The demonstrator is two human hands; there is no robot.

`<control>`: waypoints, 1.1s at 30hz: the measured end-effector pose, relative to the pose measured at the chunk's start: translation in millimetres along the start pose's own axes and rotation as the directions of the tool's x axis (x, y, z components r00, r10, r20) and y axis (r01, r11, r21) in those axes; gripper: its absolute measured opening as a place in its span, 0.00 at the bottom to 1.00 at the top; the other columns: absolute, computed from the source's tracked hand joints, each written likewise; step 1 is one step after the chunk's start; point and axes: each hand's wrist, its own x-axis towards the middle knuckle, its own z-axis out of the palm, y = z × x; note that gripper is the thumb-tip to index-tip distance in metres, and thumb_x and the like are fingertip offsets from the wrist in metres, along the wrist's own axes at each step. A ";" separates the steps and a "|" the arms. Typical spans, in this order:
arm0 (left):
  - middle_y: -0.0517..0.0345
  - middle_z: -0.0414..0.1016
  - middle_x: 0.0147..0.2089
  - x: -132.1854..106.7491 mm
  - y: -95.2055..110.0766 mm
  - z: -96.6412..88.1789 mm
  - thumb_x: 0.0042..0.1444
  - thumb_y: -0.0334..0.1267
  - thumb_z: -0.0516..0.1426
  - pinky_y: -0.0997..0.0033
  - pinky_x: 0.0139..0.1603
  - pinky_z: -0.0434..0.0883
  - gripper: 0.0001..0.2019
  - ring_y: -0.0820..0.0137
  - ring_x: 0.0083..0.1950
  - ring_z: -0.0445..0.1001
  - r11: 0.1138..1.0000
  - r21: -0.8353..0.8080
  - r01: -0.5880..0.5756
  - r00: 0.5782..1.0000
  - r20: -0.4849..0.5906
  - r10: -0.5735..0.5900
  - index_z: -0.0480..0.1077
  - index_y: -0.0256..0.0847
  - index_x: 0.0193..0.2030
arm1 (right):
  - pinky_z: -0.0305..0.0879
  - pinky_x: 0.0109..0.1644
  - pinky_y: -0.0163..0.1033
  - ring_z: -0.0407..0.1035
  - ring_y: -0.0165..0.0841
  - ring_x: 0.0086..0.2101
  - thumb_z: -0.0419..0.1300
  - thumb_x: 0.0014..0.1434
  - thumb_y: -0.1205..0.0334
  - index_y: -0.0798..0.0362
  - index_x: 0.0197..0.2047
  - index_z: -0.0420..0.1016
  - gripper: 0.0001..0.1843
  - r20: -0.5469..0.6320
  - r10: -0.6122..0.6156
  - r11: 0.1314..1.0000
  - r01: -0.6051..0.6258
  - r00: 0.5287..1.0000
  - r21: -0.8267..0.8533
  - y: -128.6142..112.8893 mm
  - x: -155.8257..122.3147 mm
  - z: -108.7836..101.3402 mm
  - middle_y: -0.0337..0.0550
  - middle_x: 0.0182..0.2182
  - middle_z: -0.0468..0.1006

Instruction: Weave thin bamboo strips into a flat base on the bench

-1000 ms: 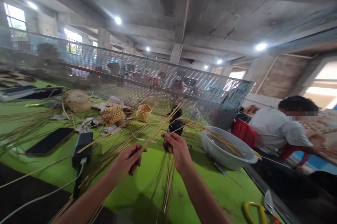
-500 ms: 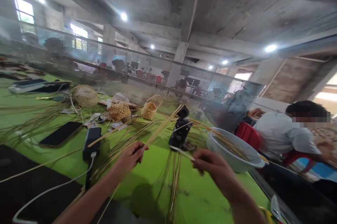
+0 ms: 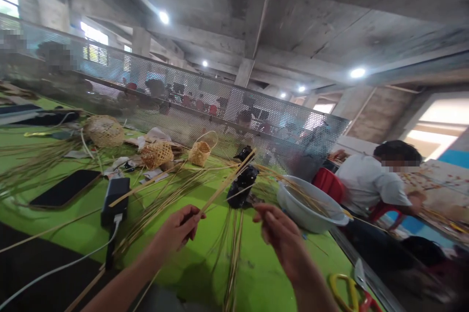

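Bamboo strip pinched in left hand; right hand loosely open; three baskets.

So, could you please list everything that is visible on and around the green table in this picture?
table: one, green, under everything
bamboo strips: many, tan, spread over the table
small woven baskets: three, tan, far side by the mesh screen
phone: one, black, left
charger: one, black with white cable, left of centre
small camera: one, black, centre
basin: one, grey, right
scissors: one, yellow handles, bottom right
seated person: one, white shirt, far right
left hand: pinches a long bamboo strip
right hand: raised, grip unclear
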 end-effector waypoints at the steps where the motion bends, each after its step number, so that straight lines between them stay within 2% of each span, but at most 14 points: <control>1: 0.70 0.63 0.16 -2.4 0.7 1.2 0.47 0.65 0.58 0.79 0.12 0.45 0.29 0.82 0.12 0.48 1.000 0.018 0.015 1.000 0.018 -0.016 0.67 0.38 0.39 | 0.56 0.24 0.32 0.61 0.25 0.22 0.69 0.54 0.47 0.51 0.47 0.78 0.22 0.002 0.004 1.000 -0.004 1.000 0.015 3.5 7.9 15.9 0.44 0.33 0.79; 4: 0.70 0.63 0.17 -9.7 3.5 4.1 0.46 0.67 0.57 0.80 0.12 0.48 0.31 0.82 0.12 0.50 0.997 0.071 0.033 0.998 0.042 -0.036 0.67 0.38 0.39 | 0.59 0.25 0.30 0.63 0.24 0.22 0.70 0.53 0.48 0.53 0.50 0.77 0.25 0.021 0.015 0.993 -0.018 1.000 0.116 9.5 28.0 48.3 0.42 0.33 0.79; 7: 0.69 0.65 0.18 -14.7 7.1 6.0 0.45 0.69 0.56 0.81 0.12 0.51 0.32 0.82 0.12 0.52 0.993 0.112 0.040 0.997 0.065 -0.048 0.68 0.37 0.39 | 0.56 0.21 0.28 0.61 0.22 0.19 0.71 0.51 0.49 0.55 0.45 0.78 0.23 0.004 0.003 0.983 -0.004 1.000 0.181 12.5 41.2 58.5 0.39 0.28 0.78; 11: 0.67 0.67 0.19 -16.2 8.2 6.1 0.44 0.71 0.56 0.80 0.12 0.55 0.35 0.81 0.12 0.56 0.991 0.121 0.050 0.994 0.086 -0.061 0.70 0.37 0.40 | 0.57 0.19 0.28 0.63 0.22 0.16 0.73 0.48 0.49 0.55 0.32 0.76 0.19 -0.017 0.004 0.975 -0.001 1.000 0.223 16.0 49.2 59.5 0.38 0.24 0.78; 13: 0.66 0.68 0.19 -15.6 6.6 5.5 0.45 0.71 0.56 0.80 0.13 0.56 0.35 0.81 0.12 0.58 0.993 0.106 0.049 0.995 0.080 -0.058 0.70 0.37 0.40 | 0.60 0.20 0.28 0.65 0.24 0.17 0.73 0.47 0.49 0.55 0.29 0.74 0.20 -0.030 0.015 0.973 -0.008 0.999 0.232 17.4 50.0 60.1 0.39 0.24 0.79; 22: 0.63 0.72 0.27 -12.2 -1.3 0.7 0.42 0.71 0.58 0.79 0.14 0.55 0.38 0.81 0.13 0.62 0.997 0.055 0.045 0.999 0.004 -0.046 0.72 0.36 0.45 | 0.66 0.26 0.29 0.70 0.25 0.21 0.73 0.48 0.51 0.56 0.33 0.80 0.17 -0.132 -0.052 0.971 0.081 0.990 0.224 10.4 46.3 56.3 0.41 0.26 0.80; 25: 0.68 0.65 0.22 -14.3 -0.1 -1.5 0.41 0.71 0.58 0.78 0.14 0.55 0.39 0.81 0.13 0.58 0.997 0.049 0.063 0.998 -0.008 -0.063 0.72 0.35 0.46 | 0.66 0.26 0.29 0.69 0.25 0.22 0.74 0.46 0.51 0.55 0.34 0.81 0.18 -0.163 -0.068 0.963 0.108 0.984 0.248 5.9 46.6 50.9 0.40 0.26 0.80; 29: 0.73 0.54 0.17 -16.6 5.2 -4.8 0.43 0.69 0.59 0.79 0.15 0.48 0.39 0.82 0.14 0.50 0.997 0.029 0.071 0.997 0.013 -0.072 0.73 0.33 0.49 | 0.67 0.27 0.30 0.68 0.25 0.23 0.75 0.46 0.53 0.54 0.36 0.82 0.17 -0.181 -0.082 0.950 0.132 0.980 0.282 3.2 46.5 43.6 0.39 0.27 0.79; 33: 0.71 0.55 0.18 -15.4 7.3 -8.0 0.42 0.67 0.61 0.79 0.15 0.44 0.39 0.82 0.16 0.47 0.993 -0.033 0.115 0.992 0.049 -0.114 0.75 0.34 0.50 | 0.65 0.27 0.29 0.67 0.24 0.24 0.74 0.46 0.55 0.53 0.36 0.82 0.15 -0.207 -0.088 0.938 0.151 0.974 0.313 4.2 47.6 37.7 0.39 0.27 0.78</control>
